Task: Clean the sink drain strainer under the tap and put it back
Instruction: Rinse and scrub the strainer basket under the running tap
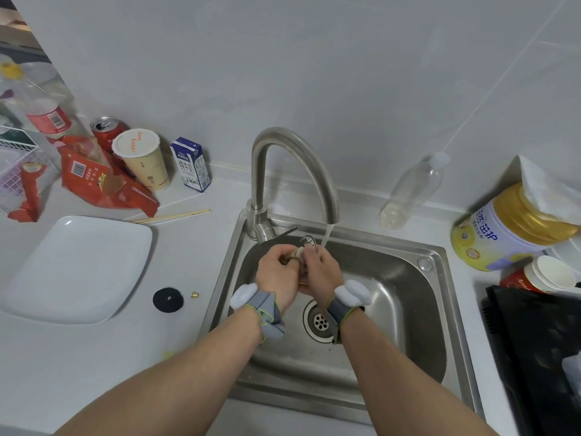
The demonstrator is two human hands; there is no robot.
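Over the steel sink (pixel 418 287) my left hand (pixel 278 272) and my right hand (pixel 319 269) are pressed together, both closed around the drain strainer (pixel 298 253), of which only a small pale and metal part shows between the fingers. Water runs from the curved tap (pixel 292 171) in a thin stream just right of my right hand's fingers. The open drain hole (pixel 319 320) lies below my wrists, partly hidden by the right wrist strap.
A white square plate (pixel 78 269), a black rubber disc (pixel 168 299) and a small brass nut (pixel 195 295) lie on the counter to the left. Snack bags, a can, a cup and a milk carton (pixel 191 163) stand behind. An empty bottle (pixel 412 190) and a yellow tin (pixel 503 228) stand to the right.
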